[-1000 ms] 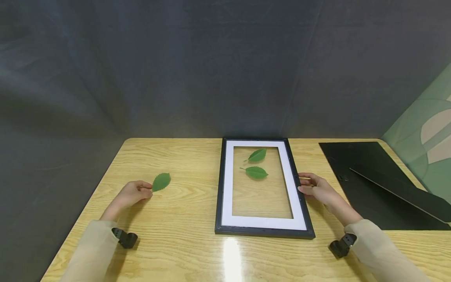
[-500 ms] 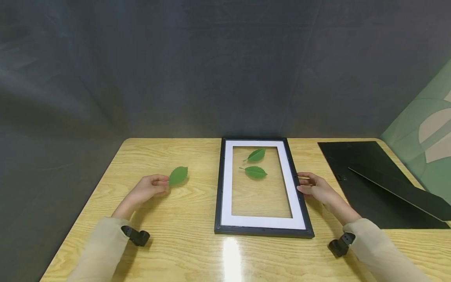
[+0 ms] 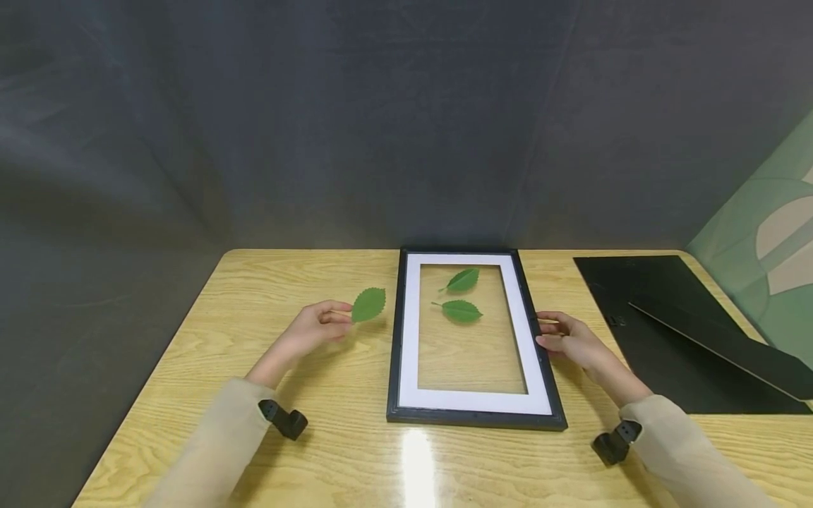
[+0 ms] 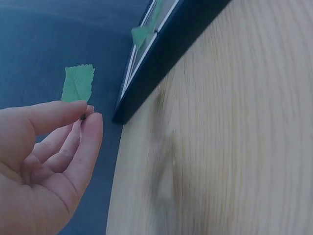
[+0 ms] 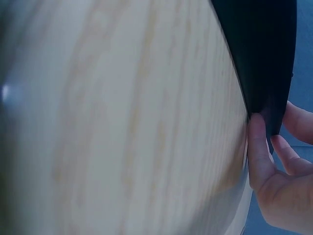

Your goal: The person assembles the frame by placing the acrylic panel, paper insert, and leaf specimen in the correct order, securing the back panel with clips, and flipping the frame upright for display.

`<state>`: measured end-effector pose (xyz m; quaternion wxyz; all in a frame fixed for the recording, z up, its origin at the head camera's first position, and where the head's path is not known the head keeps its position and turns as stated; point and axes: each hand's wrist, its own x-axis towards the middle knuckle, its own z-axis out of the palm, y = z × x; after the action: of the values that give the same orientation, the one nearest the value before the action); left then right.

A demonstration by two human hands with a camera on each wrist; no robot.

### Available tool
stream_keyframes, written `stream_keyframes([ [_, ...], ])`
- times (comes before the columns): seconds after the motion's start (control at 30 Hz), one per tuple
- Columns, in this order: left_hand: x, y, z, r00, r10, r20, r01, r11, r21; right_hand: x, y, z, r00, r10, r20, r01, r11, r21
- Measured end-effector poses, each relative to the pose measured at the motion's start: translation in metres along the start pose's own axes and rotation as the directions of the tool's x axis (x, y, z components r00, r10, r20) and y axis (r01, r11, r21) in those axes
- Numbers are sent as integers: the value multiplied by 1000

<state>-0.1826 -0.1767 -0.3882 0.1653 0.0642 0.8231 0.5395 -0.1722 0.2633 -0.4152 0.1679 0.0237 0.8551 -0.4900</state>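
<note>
My left hand (image 3: pixel 315 326) pinches a green serrated leaf (image 3: pixel 369 305) by its stem end, just left of the picture frame. In the left wrist view the leaf (image 4: pixel 78 82) stands up from between thumb and fingertips. The black picture frame (image 3: pixel 476 418) lies flat, with a white mat (image 3: pixel 476 401) around its clear window. Two more leaves lie within the window, an upper leaf (image 3: pixel 463 280) and a lower leaf (image 3: pixel 461 310). My right hand (image 3: pixel 574 343) grips the frame's right side, with fingertips at its edge in the right wrist view.
A black backing board (image 3: pixel 660 282) lies on the wooden table (image 3: pixel 305 451) at the right, its stand flap (image 3: pixel 724 346) raised at an angle. A dark curtain (image 3: pixel 381 127) hangs behind the table. A patterned green panel (image 3: pixel 775 233) stands at far right.
My left hand has carried its leaf rightward and slightly farther from me, from the left part of the table to beside the frame. The right hand, frame and other leaves stay put.
</note>
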Motion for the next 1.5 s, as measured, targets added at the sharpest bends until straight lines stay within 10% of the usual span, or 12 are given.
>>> stream_keyframes([
  [0.77,20,34,79,987,73,144,-75,997,8,1,-2,0,999,33,0,-33,999,-3],
  [1.5,44,48,115,969,101,225,-147,969,198,2,1,-1,1000,12,7,-12,1000,-1],
])
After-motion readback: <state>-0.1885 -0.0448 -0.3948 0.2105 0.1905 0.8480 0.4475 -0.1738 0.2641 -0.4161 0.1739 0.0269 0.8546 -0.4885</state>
